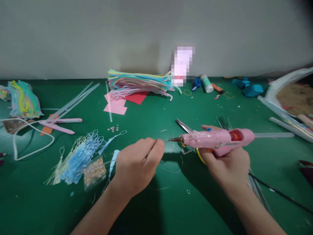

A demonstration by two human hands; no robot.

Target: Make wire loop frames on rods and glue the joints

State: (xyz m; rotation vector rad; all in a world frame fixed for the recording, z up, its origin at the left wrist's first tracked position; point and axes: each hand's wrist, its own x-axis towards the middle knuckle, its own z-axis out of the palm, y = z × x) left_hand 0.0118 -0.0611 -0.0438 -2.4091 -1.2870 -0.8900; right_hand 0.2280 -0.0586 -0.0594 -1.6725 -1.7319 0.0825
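My right hand point(226, 166) grips a pink hot glue gun point(215, 138) with a clear glue stick sticking out of its back. Its metal nozzle points left, nearly touching the fingertips of my left hand point(138, 163). My left hand is pinched shut on something very small, too small to name, just in front of the nozzle. A thin wire loop point(177, 153) lies on the green table point(156, 202) between both hands. Silver scissors point(183, 125) lie just behind the gun.
Blue and cream tassels point(78, 158) and a bag of gold bits point(95, 171) lie at left. Pastel strips point(139, 83), pink paper point(115, 104), clear glue sticks point(73, 102) and a white cord point(31, 140) sit further back. A plastic bag point(293, 94) is at right.
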